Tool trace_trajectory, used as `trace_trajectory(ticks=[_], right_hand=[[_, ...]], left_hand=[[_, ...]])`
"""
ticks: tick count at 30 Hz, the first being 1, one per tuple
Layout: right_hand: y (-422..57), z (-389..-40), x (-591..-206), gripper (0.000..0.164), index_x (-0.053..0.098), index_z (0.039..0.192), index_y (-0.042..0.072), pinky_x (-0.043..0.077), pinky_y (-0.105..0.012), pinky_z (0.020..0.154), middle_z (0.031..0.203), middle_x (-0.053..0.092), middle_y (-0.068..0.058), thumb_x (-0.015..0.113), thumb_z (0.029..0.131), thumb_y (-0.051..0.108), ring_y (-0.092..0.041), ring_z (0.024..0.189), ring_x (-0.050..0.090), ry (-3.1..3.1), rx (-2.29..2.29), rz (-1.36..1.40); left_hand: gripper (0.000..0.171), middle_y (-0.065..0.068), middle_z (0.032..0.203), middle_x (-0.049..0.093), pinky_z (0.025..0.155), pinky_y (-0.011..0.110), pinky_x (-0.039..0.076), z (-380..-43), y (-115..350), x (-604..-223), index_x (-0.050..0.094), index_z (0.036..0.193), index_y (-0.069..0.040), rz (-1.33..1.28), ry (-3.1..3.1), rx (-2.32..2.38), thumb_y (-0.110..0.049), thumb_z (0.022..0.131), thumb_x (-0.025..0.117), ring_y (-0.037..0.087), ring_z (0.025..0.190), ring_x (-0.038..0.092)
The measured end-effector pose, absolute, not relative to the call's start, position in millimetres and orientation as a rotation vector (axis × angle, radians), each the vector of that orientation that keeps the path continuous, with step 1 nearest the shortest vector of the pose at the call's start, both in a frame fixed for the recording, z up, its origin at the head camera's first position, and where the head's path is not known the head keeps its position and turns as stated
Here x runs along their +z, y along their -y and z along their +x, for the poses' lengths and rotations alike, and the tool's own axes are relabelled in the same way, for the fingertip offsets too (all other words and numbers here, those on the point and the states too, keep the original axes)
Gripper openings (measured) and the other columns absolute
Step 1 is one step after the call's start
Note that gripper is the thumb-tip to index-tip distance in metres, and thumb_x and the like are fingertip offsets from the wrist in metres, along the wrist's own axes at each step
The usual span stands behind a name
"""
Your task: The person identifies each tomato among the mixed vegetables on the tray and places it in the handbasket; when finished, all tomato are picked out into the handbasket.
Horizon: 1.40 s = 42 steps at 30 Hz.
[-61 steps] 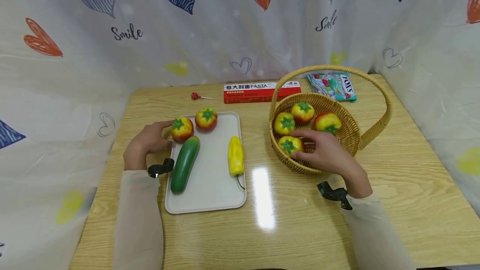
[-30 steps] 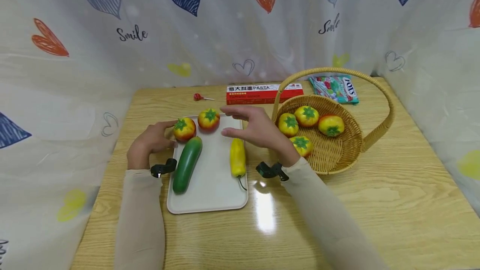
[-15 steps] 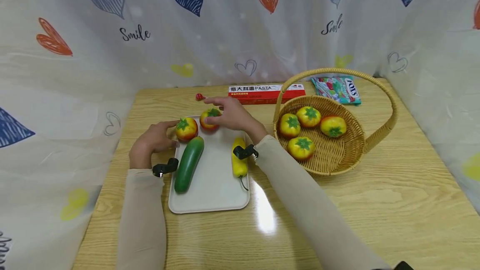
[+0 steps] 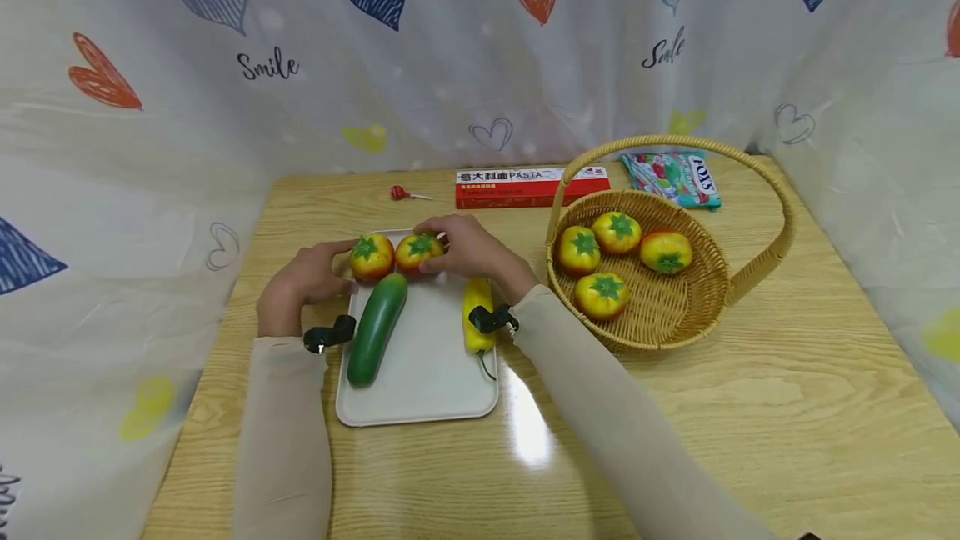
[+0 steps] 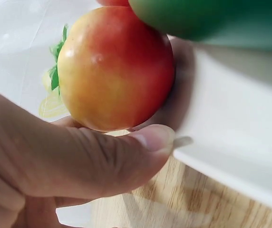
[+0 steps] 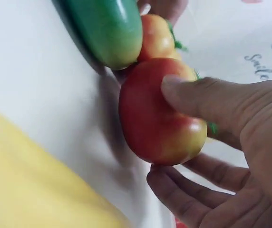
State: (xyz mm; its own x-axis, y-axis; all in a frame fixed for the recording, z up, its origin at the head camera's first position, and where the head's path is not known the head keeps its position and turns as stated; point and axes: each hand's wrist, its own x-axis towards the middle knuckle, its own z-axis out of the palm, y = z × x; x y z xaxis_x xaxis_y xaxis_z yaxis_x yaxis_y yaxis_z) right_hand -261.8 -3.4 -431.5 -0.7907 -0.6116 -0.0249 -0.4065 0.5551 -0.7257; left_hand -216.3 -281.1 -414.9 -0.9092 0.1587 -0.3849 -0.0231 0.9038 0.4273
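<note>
My right hand pinches a red-and-yellow tomato with a green leafy top, at the back of the white tray. Thumb and fingers lie on opposite sides of it. Touching it on the left is a second, similar tomato. Beside that one is my left hand, its thumb at the tray's left rim and its index finger near the tomato's far side; whether it touches the tomato is unclear. A dark green cucumber lies along the tray's left side. On the right, a yellow pepper is partly under my right wrist.
Right of the tray stands a wicker basket with a tall handle, holding several similar tomatoes. Behind are a lollipop, a red pasta box and a teal sweets bag. A printed curtain surrounds the table.
My right hand has gone left from the basket to the tray and gripped the right-hand tomato, which has shifted slightly forward against the other. My left hand has stayed in place.
</note>
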Motion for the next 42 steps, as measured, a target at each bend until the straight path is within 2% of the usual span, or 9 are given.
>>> trace_trajectory(ticks=[5,11,16,25,30,32,35,42], right_hand=[[-11.6,-234.7,-412.2,0.058,0.059,0.139,0.018,0.055,-0.032,0.097,0.132,0.063,0.0,0.079,0.086,0.031,-0.017,0.111,0.064,-2.551,-1.148,-0.886],[-48.3,-190.5,-385.5,0.057,0.059,0.139,0.027,0.055,-0.031,0.1,0.134,0.059,0.009,0.078,0.086,0.039,-0.009,0.115,0.061,-2.507,-1.312,-0.959],[-95.3,-168.3,-374.3,0.055,0.061,0.135,0.027,0.054,-0.031,0.1,0.132,0.06,0.009,0.08,0.084,0.039,-0.011,0.115,0.062,-2.529,-1.439,-0.921],[-189.2,-160.0,-376.9,0.053,0.062,0.135,0.025,0.057,-0.033,0.096,0.132,0.06,0.002,0.08,0.086,0.03,-0.017,0.114,0.064,-2.818,-1.451,-0.563],[-228.3,-157.0,-388.5,0.056,0.06,0.138,0.018,0.056,-0.042,0.097,0.137,0.059,-0.004,0.079,0.087,0.033,-0.025,0.118,0.063,-2.981,-1.294,-0.371],[-236.8,-156.1,-392.6,0.058,0.059,0.138,0.012,0.05,-0.051,0.102,0.138,0.058,-0.011,0.079,0.087,0.031,-0.032,0.121,0.06,-3.054,-1.158,-0.333],[-241.8,-154.0,-398.0,0.057,0.06,0.136,0.005,0.043,-0.058,0.105,0.136,0.059,-0.018,0.08,0.086,0.025,-0.039,0.125,0.054,-3.133,-0.952,-0.325],[-241.7,-153.5,-404.6,0.056,0.06,0.135,0.004,0.042,-0.058,0.107,0.137,0.059,-0.02,0.079,0.087,0.026,-0.04,0.128,0.053,-3.117,-0.889,-0.299]], left_hand=[[0.081,0.03,0.156,0.034,0.111,0.073,0.029,-215.0,280.4,-416.4,0.032,0.158,-0.014,0.064,-2.635,0.61,-0.016,0.088,0.074,0.054,0.142,0.029],[0.081,0.031,0.157,0.033,0.111,0.074,0.026,-214.5,282.3,-416.2,0.032,0.158,-0.014,0.065,-2.632,0.605,-0.017,0.089,0.073,0.054,0.141,0.029],[0.08,0.031,0.156,0.034,0.112,0.074,0.025,-213.3,283.1,-415.1,0.033,0.158,-0.014,0.075,-2.634,0.609,-0.016,0.088,0.073,0.053,0.14,0.032],[0.079,0.03,0.156,0.035,0.112,0.075,0.024,-213.0,282.4,-413.6,0.033,0.158,-0.014,0.076,-2.639,0.604,-0.016,0.089,0.072,0.054,0.141,0.029],[0.079,0.03,0.155,0.036,0.112,0.074,0.025,-214.1,280.7,-415.5,0.034,0.157,-0.013,0.085,-2.644,0.612,-0.015,0.088,0.073,0.053,0.14,0.032],[0.08,0.031,0.155,0.037,0.112,0.074,0.026,-214.4,280.5,-415.6,0.035,0.157,-0.013,0.086,-2.646,0.611,-0.015,0.087,0.073,0.053,0.139,0.034],[0.08,0.031,0.154,0.037,0.112,0.073,0.027,-214.6,280.2,-415.2,0.035,0.157,-0.013,0.094,-2.647,0.609,-0.015,0.087,0.073,0.053,0.138,0.036],[0.08,0.031,0.154,0.037,0.112,0.072,0.028,-215.1,278.4,-413.0,0.035,0.157,-0.013,0.114,-2.647,0.603,-0.016,0.087,0.073,0.052,0.138,0.036]])
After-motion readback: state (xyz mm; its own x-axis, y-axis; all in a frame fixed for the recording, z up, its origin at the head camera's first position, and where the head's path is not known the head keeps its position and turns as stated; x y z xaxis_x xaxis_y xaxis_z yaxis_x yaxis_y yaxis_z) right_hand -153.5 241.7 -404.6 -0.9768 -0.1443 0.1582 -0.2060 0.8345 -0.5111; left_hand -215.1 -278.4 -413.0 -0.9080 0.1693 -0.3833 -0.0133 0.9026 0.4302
